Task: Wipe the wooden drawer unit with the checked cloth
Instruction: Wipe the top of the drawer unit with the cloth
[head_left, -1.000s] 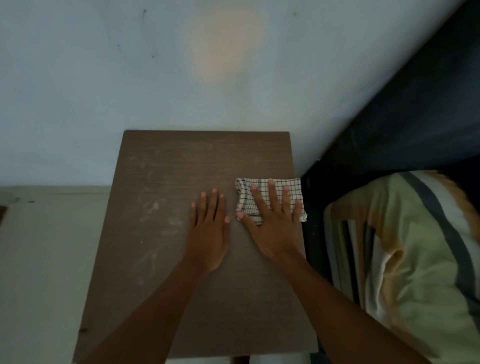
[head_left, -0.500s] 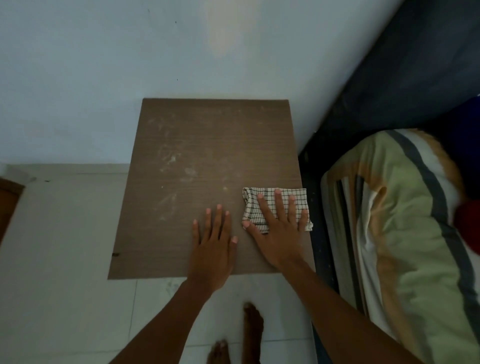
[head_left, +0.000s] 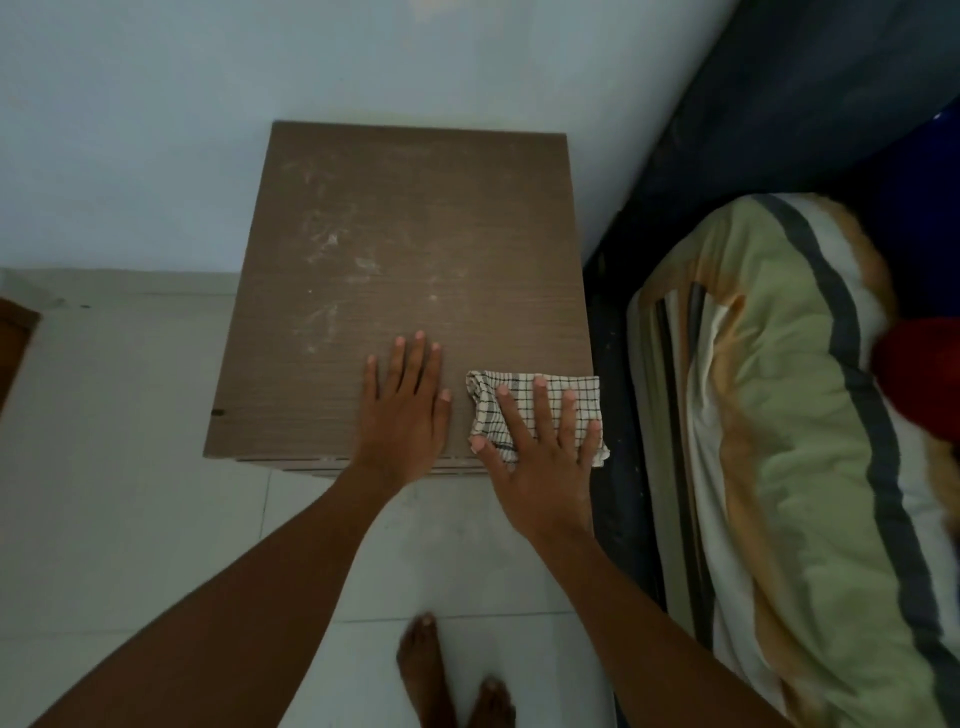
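Right hand (head_left: 540, 457): flat, palm down, fingers spread, pressing on checked cloth (head_left: 524, 397); nothing gripped. Heel of palm past front edge of unit.
Left hand (head_left: 402, 410): flat, palm down, fingers extended and slightly apart, resting bare on wood just beside cloth; holding nothing.
Checked cloth: white with dark grid, folded and bunched, lying at front right corner of top panel, right edge slightly overhanging.
Wooden drawer unit (head_left: 415, 234): brown top panel, seen from above, set against pale wall (head_left: 208, 104). Pale dusty smears (head_left: 332, 244) across left and centre of top. Small dark mark near front left edge. Drawer front lines just visible below front edge.
Floor (head_left: 104, 467): light tiles, two bare feet (head_left: 447, 675) at lower centre.
Bed (head_left: 649, 364): dark frame, close against right side of unit.
Striped bedding (head_left: 805, 467): green, cream, orange and grey, bundled on bed.
Red item (head_left: 924, 369): at right edge, kind not discernible.
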